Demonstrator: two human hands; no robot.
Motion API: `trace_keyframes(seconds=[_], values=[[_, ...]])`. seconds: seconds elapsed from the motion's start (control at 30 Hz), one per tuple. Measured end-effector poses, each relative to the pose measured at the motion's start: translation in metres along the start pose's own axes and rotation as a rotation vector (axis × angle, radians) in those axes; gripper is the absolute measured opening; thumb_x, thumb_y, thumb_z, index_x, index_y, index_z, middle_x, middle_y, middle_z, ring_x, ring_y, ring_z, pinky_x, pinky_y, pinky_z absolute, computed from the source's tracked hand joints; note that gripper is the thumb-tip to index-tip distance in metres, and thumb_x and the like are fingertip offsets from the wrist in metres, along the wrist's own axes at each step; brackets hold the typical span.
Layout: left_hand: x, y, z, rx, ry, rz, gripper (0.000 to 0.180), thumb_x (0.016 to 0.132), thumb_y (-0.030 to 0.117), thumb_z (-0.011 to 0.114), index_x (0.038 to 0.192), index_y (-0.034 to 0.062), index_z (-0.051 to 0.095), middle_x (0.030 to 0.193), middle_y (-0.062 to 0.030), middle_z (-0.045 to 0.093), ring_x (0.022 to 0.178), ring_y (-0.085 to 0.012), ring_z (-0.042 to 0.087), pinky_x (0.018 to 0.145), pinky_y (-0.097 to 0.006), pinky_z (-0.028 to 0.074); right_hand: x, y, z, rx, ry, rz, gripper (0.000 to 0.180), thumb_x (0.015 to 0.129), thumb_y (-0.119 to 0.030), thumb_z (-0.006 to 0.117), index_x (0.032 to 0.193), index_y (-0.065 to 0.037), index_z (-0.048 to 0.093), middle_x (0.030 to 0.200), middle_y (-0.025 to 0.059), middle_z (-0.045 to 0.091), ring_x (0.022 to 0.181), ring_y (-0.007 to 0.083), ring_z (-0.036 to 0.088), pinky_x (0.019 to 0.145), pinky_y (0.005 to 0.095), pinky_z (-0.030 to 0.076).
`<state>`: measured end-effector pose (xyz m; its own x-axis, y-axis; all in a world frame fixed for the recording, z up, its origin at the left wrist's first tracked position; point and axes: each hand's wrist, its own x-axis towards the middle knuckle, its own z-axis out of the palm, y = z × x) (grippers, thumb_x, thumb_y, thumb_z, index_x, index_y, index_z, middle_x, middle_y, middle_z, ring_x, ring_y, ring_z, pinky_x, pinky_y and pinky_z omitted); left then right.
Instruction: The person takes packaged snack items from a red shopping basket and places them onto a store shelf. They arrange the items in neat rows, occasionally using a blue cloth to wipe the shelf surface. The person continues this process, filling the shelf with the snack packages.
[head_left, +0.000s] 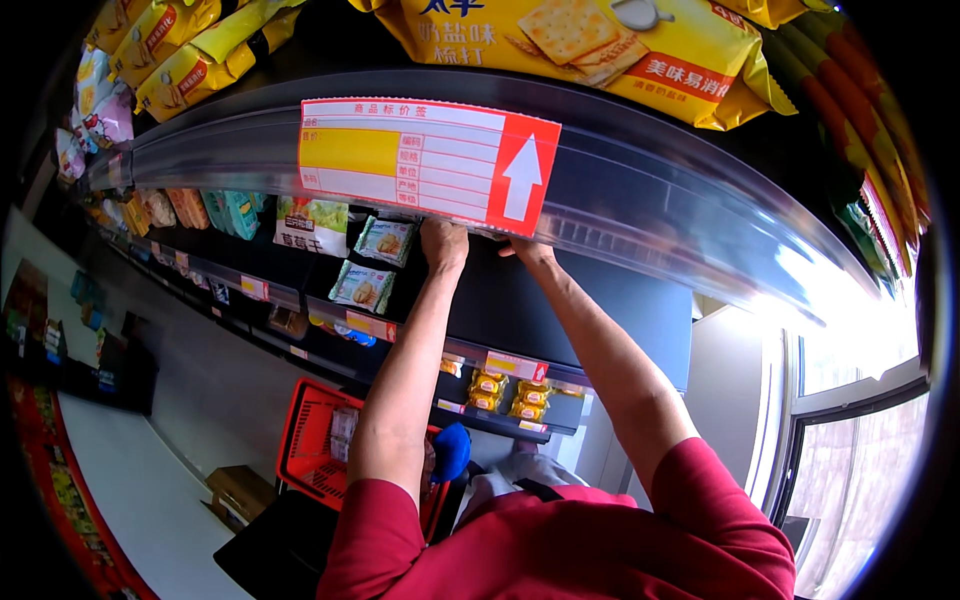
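Note:
Both my arms reach under the front edge of an upper shelf, to the black shelf board (600, 312) below it. My left hand (443, 243) looks closed, its fingertips covered by a price tag (350, 152); what it grips, if anything, is hidden. Just left of it lie two small green-and-white snack packs, an upper pack (384, 241) and a lower pack (362, 287). My right hand (530, 250) is a little to the right, its thumb pointing left. Its other fingers are out of sight behind the tag.
Large yellow cracker bags (590, 50) sit on the upper shelf, behind a clear plastic edge strip (680, 190). A white-and-green bag (310, 226) stands farther left. Yellow packs (488, 390) lie on a lower shelf. A red basket (300, 430) is below, with a cardboard box (240, 495) nearby.

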<state>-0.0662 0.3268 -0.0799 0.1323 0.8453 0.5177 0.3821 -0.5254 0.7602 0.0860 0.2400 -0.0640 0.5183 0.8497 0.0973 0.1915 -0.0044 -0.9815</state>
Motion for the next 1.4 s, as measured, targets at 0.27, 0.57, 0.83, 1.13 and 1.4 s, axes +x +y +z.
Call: trace_keyframes(seconds=[0.27,0.57,0.83,1.13,1.4], values=[[0.002,0.002,-0.001,-0.008,0.017,-0.003,0.032,0.09,0.027,0.066,0.094,-0.0048,0.072,0.091,-0.0293,0.07,0.091,-0.0455,0.069,0.075,-0.05,0.054,0.006,0.015,0.006,-0.033,0.018,-0.022,0.044,0.094,-0.026,0.068,0.124,0.004,0.058,0.105,0.0183,0.07,0.074,0.0254,0.073,0.046,0.0348,0.062],[-0.002,0.009,-0.011,0.11,0.042,0.016,0.034,0.093,0.026,0.064,0.088,-0.0076,0.07,0.087,-0.0283,0.069,0.087,-0.045,0.069,0.076,-0.049,0.054,0.022,0.047,0.018,-0.103,0.024,-0.075,0.045,0.093,-0.028,0.071,0.122,0.005,0.06,0.104,0.0184,0.07,0.072,0.025,0.073,0.046,0.0349,0.062],[-0.014,0.027,-0.036,0.242,-0.056,-0.029,0.036,0.101,0.022,0.055,0.121,-0.0066,0.063,0.111,-0.026,0.069,0.104,-0.0431,0.065,0.091,-0.048,0.053,-0.012,-0.025,0.019,0.099,-0.045,0.15,0.044,0.094,-0.027,0.07,0.122,0.006,0.062,0.1,0.0185,0.071,0.072,0.0252,0.073,0.049,0.0353,0.063],[-0.112,0.109,-0.118,0.235,-0.039,0.177,0.058,0.096,0.017,0.062,0.144,-0.007,0.039,0.144,-0.0283,0.048,0.132,-0.0428,0.046,0.113,-0.047,0.038,-0.058,-0.048,-0.016,-0.076,0.067,0.049,0.04,0.098,-0.03,0.067,0.123,0.001,0.063,0.099,0.0141,0.068,0.07,0.0183,0.069,0.047,0.0298,0.058],[-0.238,0.086,-0.201,0.049,-0.051,0.062,0.039,0.092,0.003,0.066,0.13,0.0014,0.057,0.129,-0.0173,0.059,0.12,-0.0359,0.056,0.1,-0.045,0.047,-0.1,-0.06,-0.004,-0.21,-0.024,-0.117,0.027,0.096,-0.022,0.07,0.117,-0.006,0.066,0.095,0.008,0.065,0.068,0.0151,0.066,0.051,0.0281,0.054]])
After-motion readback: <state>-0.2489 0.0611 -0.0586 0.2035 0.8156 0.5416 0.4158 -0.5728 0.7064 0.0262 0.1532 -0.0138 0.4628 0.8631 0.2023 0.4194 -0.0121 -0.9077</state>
